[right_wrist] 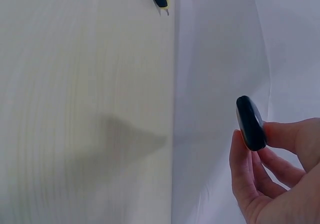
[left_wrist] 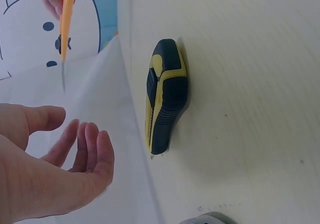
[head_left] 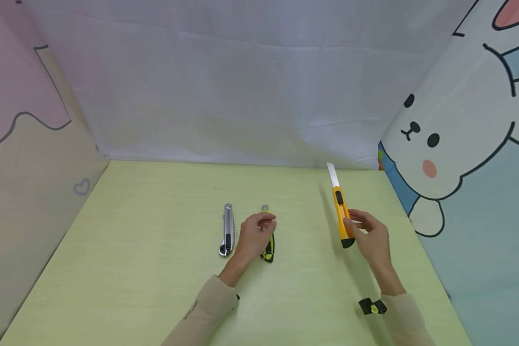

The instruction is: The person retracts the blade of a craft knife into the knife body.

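Note:
My right hand pinches a yellow utility knife near its black end, held above the table with a long blade out and pointing away. In the right wrist view the knife's black end cap shows between thumb and fingers. My left hand hovers over a black-and-yellow utility knife that lies on the table, and partly covers it in the head view. The left wrist view shows those fingers loosely bent with nothing between them, apart from that knife. To their left lies a silver utility knife.
The pale yellow table meets a white cloth at its back edge. Printed curtains stand on both sides, with a rabbit picture on the right. A black strap piece sits at the right cuff.

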`<state>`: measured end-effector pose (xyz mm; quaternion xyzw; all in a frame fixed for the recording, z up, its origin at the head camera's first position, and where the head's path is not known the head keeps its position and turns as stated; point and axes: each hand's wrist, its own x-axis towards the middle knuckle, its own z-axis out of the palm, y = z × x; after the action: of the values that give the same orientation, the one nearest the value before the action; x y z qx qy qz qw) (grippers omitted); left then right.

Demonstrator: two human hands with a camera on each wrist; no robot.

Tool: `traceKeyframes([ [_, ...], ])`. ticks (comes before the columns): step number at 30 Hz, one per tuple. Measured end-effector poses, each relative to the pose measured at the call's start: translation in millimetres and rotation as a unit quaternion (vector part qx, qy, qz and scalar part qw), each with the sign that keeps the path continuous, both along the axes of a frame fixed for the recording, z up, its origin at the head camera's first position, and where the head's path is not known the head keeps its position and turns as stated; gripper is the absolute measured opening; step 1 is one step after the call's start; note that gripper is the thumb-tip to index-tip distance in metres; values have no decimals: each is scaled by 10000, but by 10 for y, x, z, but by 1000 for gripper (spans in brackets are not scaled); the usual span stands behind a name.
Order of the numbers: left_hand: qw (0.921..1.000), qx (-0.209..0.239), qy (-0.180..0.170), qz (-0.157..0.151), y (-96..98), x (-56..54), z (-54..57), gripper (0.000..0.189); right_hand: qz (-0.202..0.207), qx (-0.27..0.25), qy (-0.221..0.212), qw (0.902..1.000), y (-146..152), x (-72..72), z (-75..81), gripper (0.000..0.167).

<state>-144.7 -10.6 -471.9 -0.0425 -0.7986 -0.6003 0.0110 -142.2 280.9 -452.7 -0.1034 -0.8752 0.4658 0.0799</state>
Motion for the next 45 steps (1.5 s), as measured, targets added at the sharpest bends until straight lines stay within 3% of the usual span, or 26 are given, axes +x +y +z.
traceKeyframes([
  [27,9993,-77,-50,-375,154,-37,45,19,267,-489,122,9984,-294,201,42,38],
  [45,9980,200,-224,-562,252,-51,61,25,471,-1011,198,9936,-500,322,4,34],
])
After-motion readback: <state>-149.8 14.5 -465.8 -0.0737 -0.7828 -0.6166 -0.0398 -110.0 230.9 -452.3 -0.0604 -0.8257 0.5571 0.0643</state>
